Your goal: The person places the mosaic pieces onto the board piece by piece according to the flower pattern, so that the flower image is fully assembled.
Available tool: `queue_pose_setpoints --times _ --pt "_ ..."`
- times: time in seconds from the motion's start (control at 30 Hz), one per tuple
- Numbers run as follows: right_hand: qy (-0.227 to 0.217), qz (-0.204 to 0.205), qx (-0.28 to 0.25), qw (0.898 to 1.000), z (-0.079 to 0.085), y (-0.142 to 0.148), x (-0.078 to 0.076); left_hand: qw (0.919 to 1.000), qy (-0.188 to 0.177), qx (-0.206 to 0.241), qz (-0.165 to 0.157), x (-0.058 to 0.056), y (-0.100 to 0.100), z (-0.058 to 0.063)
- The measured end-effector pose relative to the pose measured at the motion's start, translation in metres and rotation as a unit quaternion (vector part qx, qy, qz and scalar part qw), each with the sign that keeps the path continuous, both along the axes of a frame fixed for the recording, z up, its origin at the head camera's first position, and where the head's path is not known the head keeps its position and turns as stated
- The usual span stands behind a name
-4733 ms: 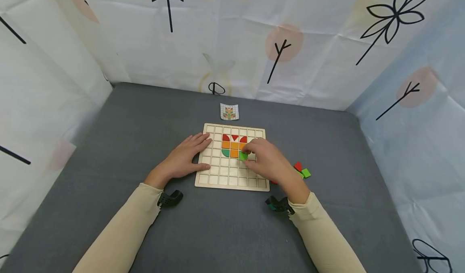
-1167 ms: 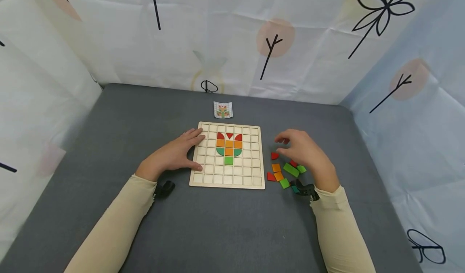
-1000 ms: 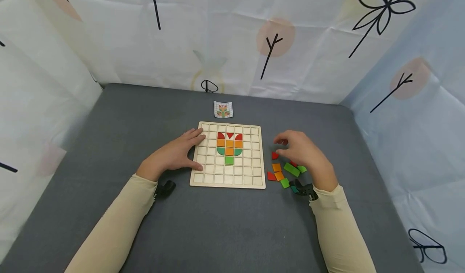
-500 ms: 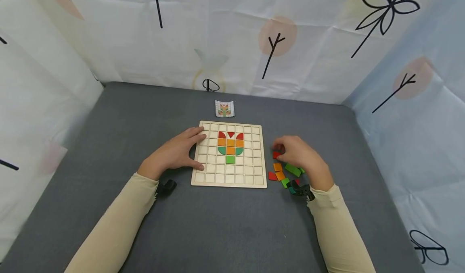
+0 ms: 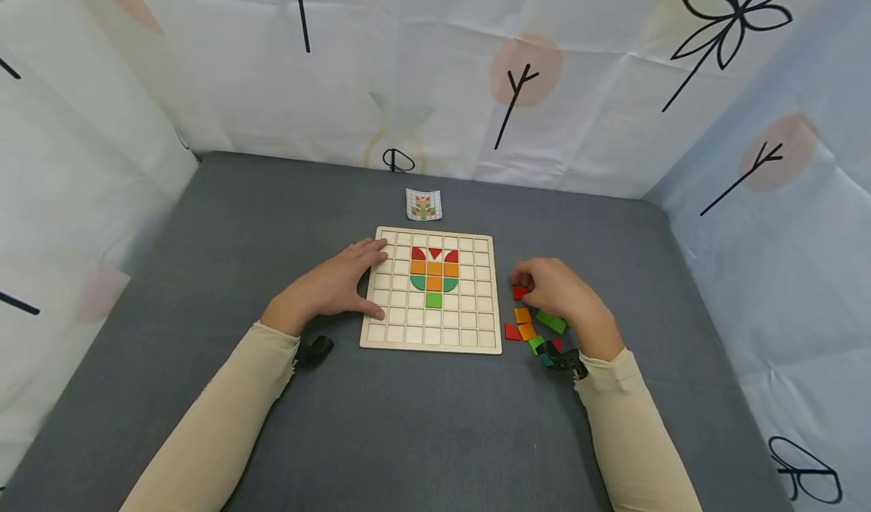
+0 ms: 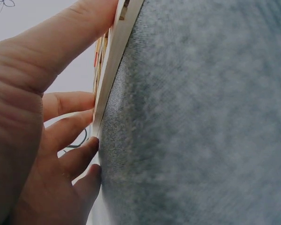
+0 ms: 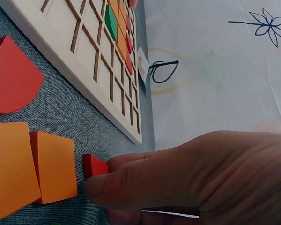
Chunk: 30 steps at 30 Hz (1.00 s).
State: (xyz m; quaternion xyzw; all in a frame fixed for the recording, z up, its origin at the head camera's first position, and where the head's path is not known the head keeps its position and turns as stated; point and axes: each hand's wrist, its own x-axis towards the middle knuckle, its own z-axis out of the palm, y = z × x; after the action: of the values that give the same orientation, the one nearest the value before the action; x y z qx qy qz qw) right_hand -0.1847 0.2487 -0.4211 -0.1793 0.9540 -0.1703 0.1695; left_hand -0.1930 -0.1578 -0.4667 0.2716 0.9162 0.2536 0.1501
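A wooden grid board (image 5: 469, 338) lies on the table, with a pattern of red, orange, teal and green tiles in its middle cells. My left hand (image 5: 330, 285) rests along its left edge, fingers spread and thumb at the lower corner side; the left wrist view shows the fingertips against the board's side (image 6: 113, 63). Right of the board, my right hand (image 5: 561, 293) pinches a small red tile (image 5: 519, 293) between thumb and fingers, low at the table. In the right wrist view this red tile (image 7: 94, 165) is partly hidden by the thumb.
Close to the right hand lie loose tiles: two orange squares (image 5: 522, 315), a rounded red tile (image 5: 512, 332), green tiles (image 5: 550, 321) and a teal one (image 5: 547, 360). A small printed pattern card (image 5: 423, 205) lies beyond the board. Patterned cloth walls (image 5: 435, 81) enclose the table.
A green square, earlier in my right hand over the board, now sits in the cell below the orange column. My right hand has moved right and come down onto the red tile.
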Motion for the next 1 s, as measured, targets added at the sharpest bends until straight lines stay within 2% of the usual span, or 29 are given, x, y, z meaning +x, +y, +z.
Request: queue_pose_setpoints --times 0.3,1.0 --pt "0.011 -0.003 0.002 1.000 -0.0038 -0.0006 -0.0007 0.9999 -0.004 0.014 0.004 -0.0001 -0.0007 -0.0012" --pt "0.025 0.007 -0.006 1.000 -0.0055 -0.0019 -0.0013 0.9999 0.000 0.015 0.003 -0.0015 -0.0020 -0.0055"
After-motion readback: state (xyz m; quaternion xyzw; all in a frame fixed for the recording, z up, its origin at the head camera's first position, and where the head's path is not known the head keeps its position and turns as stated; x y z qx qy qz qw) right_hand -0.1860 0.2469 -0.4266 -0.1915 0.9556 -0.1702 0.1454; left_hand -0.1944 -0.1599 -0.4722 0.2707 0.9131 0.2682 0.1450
